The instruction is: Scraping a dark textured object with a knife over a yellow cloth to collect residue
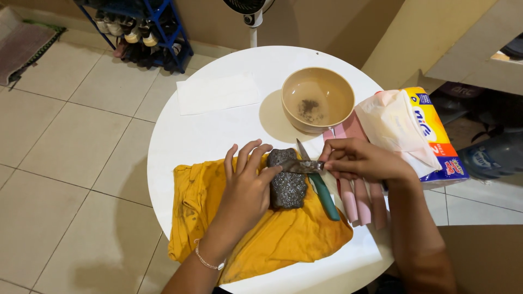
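Round white table (218, 136) on pale tiled floor (65, 163); shoe rack (144, 27) and fan (250, 13) behind. L hand (248, 188), fingers spread, pressed on dark stone (287, 182) atop yellow cloth (261, 234). R hand (359, 160) pinches blade (302, 166) across stone. Bowl (317, 99), tissue pack (419, 133) w/in reach.

left hand (248, 188) steadies dark stone (287, 182) | right hand (357, 160) presses blade (304, 166) on it
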